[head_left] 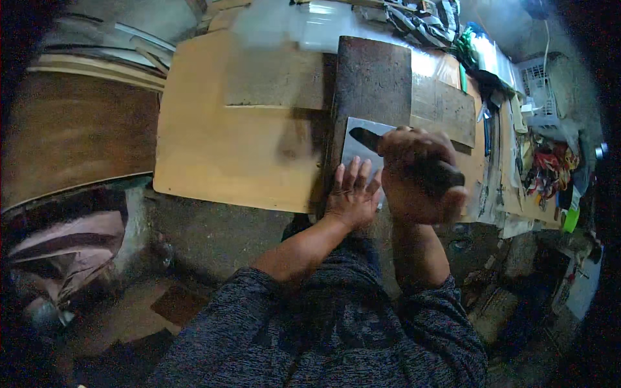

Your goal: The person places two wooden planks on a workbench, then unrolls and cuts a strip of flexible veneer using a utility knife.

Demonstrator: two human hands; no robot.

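Well, surface (239,152): tan, with a dark plank (374,77) reaching from near its far edge to its front edge.
Left hand (352,202): spread, palm down over the grey sheet (350,146).
Grey sheet: on the plank's near end, toward the surface's front edge; looks thin, light, fairly stiff, perhaps slippery, best pinned flat near an edge.
Dark-bladed tool (364,138): over the sheet's far part, contact unclear; probably rigid, safest held by its handle.
Right hand (417,174): blurred, curled round that handle.
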